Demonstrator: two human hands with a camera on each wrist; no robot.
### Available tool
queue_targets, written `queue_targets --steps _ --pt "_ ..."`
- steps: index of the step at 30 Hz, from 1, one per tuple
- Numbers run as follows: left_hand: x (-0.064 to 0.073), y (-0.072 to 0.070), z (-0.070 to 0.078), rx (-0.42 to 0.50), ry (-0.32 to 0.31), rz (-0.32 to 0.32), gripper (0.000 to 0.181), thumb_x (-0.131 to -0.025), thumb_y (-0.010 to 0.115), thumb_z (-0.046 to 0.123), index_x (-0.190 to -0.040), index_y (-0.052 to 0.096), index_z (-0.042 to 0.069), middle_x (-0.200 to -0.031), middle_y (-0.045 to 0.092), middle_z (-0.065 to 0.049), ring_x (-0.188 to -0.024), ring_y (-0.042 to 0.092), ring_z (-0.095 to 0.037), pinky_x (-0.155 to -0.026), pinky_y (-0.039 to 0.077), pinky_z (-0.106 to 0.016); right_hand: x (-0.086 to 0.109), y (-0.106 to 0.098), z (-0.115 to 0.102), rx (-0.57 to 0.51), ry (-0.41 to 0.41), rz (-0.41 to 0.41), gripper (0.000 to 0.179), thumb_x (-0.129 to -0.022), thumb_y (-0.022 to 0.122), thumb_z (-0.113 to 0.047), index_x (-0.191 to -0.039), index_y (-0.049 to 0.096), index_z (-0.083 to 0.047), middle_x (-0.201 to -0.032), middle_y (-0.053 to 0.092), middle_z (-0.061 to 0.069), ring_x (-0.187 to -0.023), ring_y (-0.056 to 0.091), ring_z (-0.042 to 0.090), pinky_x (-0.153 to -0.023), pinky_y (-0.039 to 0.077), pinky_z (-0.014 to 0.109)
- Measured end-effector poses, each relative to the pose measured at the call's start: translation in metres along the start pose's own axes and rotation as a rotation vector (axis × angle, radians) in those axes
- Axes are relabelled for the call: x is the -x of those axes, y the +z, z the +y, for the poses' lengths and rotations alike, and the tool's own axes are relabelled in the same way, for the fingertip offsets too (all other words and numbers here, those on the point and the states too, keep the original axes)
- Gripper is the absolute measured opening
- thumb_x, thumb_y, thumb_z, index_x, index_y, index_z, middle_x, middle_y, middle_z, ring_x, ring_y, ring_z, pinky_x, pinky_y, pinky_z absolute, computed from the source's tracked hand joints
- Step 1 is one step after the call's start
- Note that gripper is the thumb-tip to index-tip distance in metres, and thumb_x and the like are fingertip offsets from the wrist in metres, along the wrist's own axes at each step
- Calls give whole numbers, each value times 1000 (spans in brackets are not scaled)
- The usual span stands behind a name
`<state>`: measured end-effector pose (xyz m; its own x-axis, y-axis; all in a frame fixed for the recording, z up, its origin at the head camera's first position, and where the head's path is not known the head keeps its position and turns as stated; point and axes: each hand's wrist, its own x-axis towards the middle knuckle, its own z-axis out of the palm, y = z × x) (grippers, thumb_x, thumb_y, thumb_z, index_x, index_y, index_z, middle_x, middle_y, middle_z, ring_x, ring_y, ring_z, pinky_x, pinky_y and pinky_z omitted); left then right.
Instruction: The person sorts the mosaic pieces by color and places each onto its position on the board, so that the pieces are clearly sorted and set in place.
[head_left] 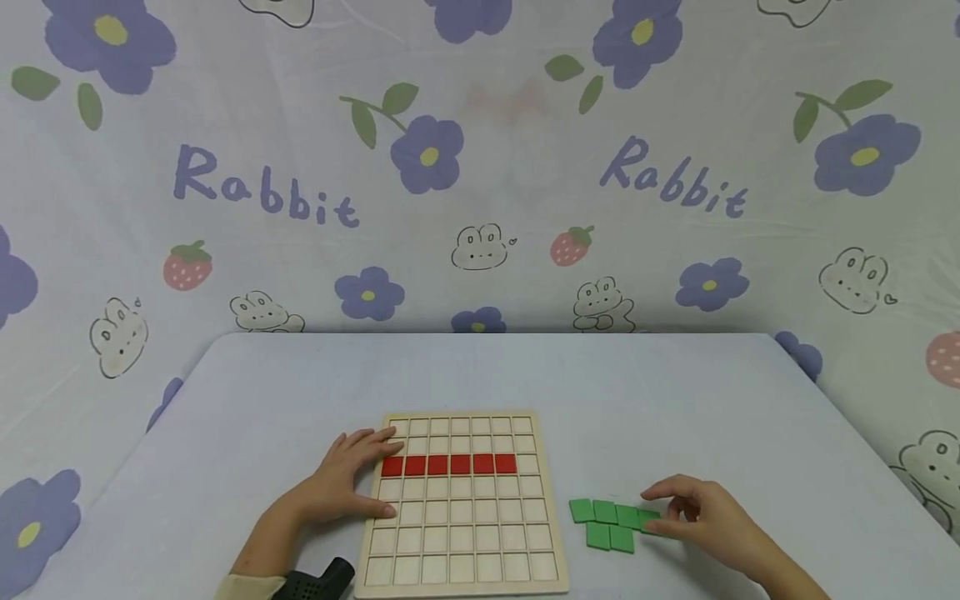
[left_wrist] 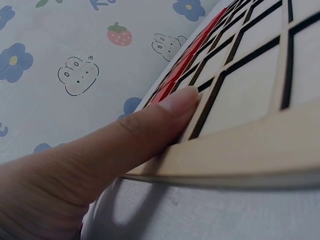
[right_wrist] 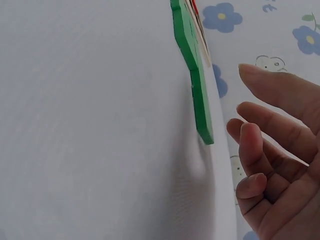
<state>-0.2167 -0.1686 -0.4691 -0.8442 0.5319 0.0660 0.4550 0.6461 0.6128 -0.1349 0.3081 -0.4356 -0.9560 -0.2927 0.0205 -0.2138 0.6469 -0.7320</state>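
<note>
A wooden grid board [head_left: 459, 562] lies flat on the table, with red square tiles [head_left: 450, 464] side by side in its third row from the back. My left hand [head_left: 330, 487] spreads over the board's left side; its thumb [left_wrist: 145, 122] rests on the frame and fingertips reach the red row's left end. Green square tiles [head_left: 600, 535] lie in a loose cluster right of the board. Over the cluster's right end hovers my right hand [head_left: 708, 517], thumb and index finger apart, other fingers loosely curled, holding nothing. In the right wrist view it appears beside the green tiles [right_wrist: 200, 107].
A white cloth covers the table [head_left: 480, 375]. Behind it hangs a curtain [head_left: 480, 167] printed with flowers, rabbits and strawberries. A black device [head_left: 318, 581] sits at my left wrist, near the board's front left corner.
</note>
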Motion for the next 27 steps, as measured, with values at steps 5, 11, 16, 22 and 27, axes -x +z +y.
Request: queue_targets --steps 5,11,16,22,27 --pt "0 1 -1 -4 6 0 86 -64 80 50 -136 48 15 -150 34 -9 -138 21 -40 -110 2 -65 4 -1 8 -56 56 0 37 -78 74 -22 -107 66 -2 -85 61 1 -64 46 -1 -52 41 18" --pt "0 1 -1 -7 3 8 86 -64 80 50 -136 49 15 -149 35 -9 -138 22 -40 -109 3 -66 9 1 20 -114 98 -14 41 -76 75 -20 -110 65 1 -94 61 2 -67 46 -1 -55 42 18" --pt "0 0 0 -8 8 13 85 -64 80 50 -135 49 14 -149 36 -10 -137 23 -41 -109 3 -66 11 2 24 -128 104 -10 40 -76 75 -22 -109 66 -1 -101 59 6 -68 46 0 -56 42 18" --pt "0 0 0 -9 -1 10 86 -63 80 51 -135 49 15 -149 35 -9 -138 22 -39 -111 2 -64 12 2 29 -132 97 -18 39 -77 74 -21 -109 66 0 -103 56 5 -69 45 0 -55 41 19" --pt "0 0 1 -8 -8 4 86 -63 80 51 -135 49 16 -150 35 -8 -138 22 -39 -110 2 -64 12 6 29 -92 36 20 36 -78 74 -20 -106 67 1 -97 56 0 -65 43 1 -52 39 20"
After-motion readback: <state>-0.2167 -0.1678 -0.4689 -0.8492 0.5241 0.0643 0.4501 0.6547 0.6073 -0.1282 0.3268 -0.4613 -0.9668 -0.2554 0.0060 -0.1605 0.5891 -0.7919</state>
